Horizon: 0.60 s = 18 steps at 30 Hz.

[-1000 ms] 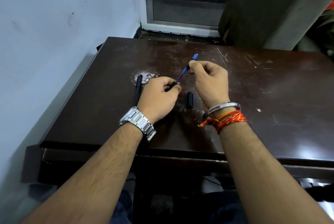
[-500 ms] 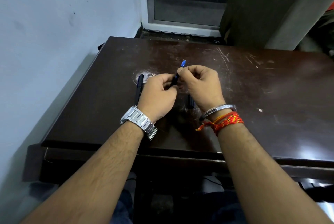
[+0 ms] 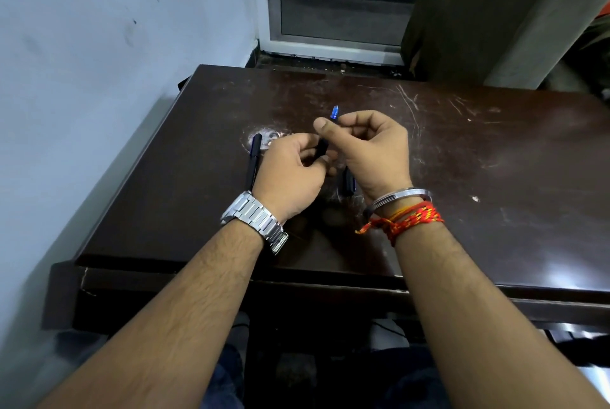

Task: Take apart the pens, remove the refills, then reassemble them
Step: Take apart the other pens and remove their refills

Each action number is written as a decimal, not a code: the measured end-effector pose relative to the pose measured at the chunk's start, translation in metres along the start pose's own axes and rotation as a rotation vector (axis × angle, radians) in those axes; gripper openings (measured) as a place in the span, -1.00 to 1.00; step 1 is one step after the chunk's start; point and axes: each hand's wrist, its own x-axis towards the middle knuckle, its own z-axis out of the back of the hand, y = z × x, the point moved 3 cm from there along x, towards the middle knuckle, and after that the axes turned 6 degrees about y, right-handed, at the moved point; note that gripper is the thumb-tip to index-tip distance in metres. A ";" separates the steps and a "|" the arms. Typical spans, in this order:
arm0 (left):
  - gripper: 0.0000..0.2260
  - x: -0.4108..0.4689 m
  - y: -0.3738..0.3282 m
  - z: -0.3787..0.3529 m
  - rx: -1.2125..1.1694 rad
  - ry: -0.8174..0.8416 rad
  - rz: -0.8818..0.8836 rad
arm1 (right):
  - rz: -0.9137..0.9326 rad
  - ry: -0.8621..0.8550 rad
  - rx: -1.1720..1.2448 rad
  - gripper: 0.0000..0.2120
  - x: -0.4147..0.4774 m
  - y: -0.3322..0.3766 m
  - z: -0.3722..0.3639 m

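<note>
From my head view, both my forearms reach forward over the scratched dark brown wooden table [image 3: 495, 177], wrists close together. My left hand [image 3: 290, 174] is turned palm inward, fingers curled around the slim black plastic pen barrel [image 3: 321, 148], which pokes up out of my grasp toward my right thumb. My right hand [image 3: 369, 147] sits just beyond and to the right of the left, knuckles up, thumb and forefinger pinched on the thin blue refill [image 3: 334, 112]; only its blue tip shows above my fingers, tilted up and away from me. Just left of my left hand a second long black pen [image 3: 253, 161] lies flat on the table, its near end hidden behind my wrist. Under the heel of my right hand lies a short dark pen cap [image 3: 349, 182], partly covered. A silver metal link watch [image 3: 255, 218] wraps my left wrist; a steel bangle [image 3: 396, 199] and red-orange threads [image 3: 409, 220] circle my right.
</note>
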 end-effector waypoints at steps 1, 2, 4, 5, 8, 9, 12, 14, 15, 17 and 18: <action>-0.80 0.000 0.001 0.000 -0.012 0.003 0.011 | -0.013 -0.004 0.008 -0.80 0.001 0.000 -0.001; -0.80 0.000 0.001 -0.001 -0.022 0.005 0.017 | -0.027 -0.001 0.008 -0.85 0.001 0.000 -0.002; -0.80 0.000 0.001 -0.001 -0.019 0.001 0.002 | -0.029 0.013 -0.035 -0.89 0.001 -0.001 -0.003; -0.80 0.000 0.001 -0.001 -0.007 -0.001 -0.011 | -0.020 0.022 -0.056 -0.87 0.000 -0.001 -0.003; -0.81 0.000 0.000 0.001 0.037 -0.003 -0.044 | 0.001 0.020 -0.057 -0.79 -0.002 -0.001 -0.003; -0.80 0.000 0.000 0.001 0.040 -0.005 -0.047 | -0.004 0.004 -0.053 -0.79 -0.001 -0.001 -0.002; -0.72 0.000 0.001 0.001 0.015 -0.012 -0.030 | -0.022 -0.017 -0.099 -0.90 0.001 -0.002 -0.003; -0.71 0.000 0.002 0.001 0.012 -0.018 -0.029 | -0.020 -0.004 -0.120 -0.92 0.001 -0.003 -0.003; -0.72 0.000 0.002 0.001 0.025 -0.020 -0.035 | -0.017 -0.003 -0.111 -0.90 0.001 -0.003 -0.002; -0.74 0.000 0.002 0.002 0.056 -0.030 -0.050 | -0.003 -0.027 -0.105 -0.80 0.000 -0.003 0.000; -0.73 0.000 0.001 0.002 0.056 -0.036 -0.048 | -0.005 -0.038 -0.099 -0.78 0.000 -0.003 0.000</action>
